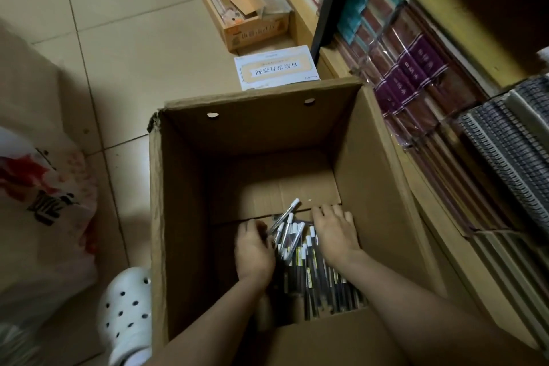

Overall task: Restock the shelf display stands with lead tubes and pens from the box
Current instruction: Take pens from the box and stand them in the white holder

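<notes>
A tall open cardboard box [184, 217] stands on the floor in front of me. At its bottom lies a heap of dark pens with white caps [309, 264], some sticking up at an angle. Both my arms reach down into the box. My left hand [254, 249] is curled at the left side of the heap, its fingers around a few of the raised pens. My right hand [334, 232] lies spread, palm down, on the right side of the heap, its fingers flat over the pens.
A shelf unit [445, 98] with wrapped notebooks and spiral pads runs along the right. A smaller open carton [246, 9] and a white printed box [276, 67] lie on the tiled floor beyond. A plastic bag [44, 202] sits left; a white clog [124, 315] is beside the box.
</notes>
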